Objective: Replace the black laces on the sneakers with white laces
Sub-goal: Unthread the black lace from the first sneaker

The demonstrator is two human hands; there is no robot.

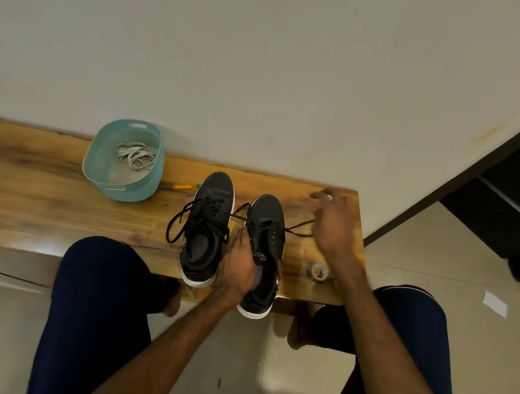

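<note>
Pale wall backs a wooden bench (51, 186) where two black sneakers stand. The left hand (237, 269) grips the nearer sneaker (268, 216) at its collar, fingers curled inside. Just right of that sneaker the blurred right hand (334, 227) pinches its black lace (300, 226), pulled sideways. The other sneaker (211, 211) stands against its left side. Well left of it, a teal basket (101, 147) holds the white laces (136, 157); a tape roll (319, 271) lies to its right.

Warm, rather dim indoor light falls evenly on the wall (263, 57) and the tabletop (35, 185), with a pale glare patch at the tabletop's near left edge. Motion blur smears the right hand (334, 230). Wide-angle distortion bows the tabletop's edges, and the black sneakers (215, 193) lose detail in darkness.
</note>
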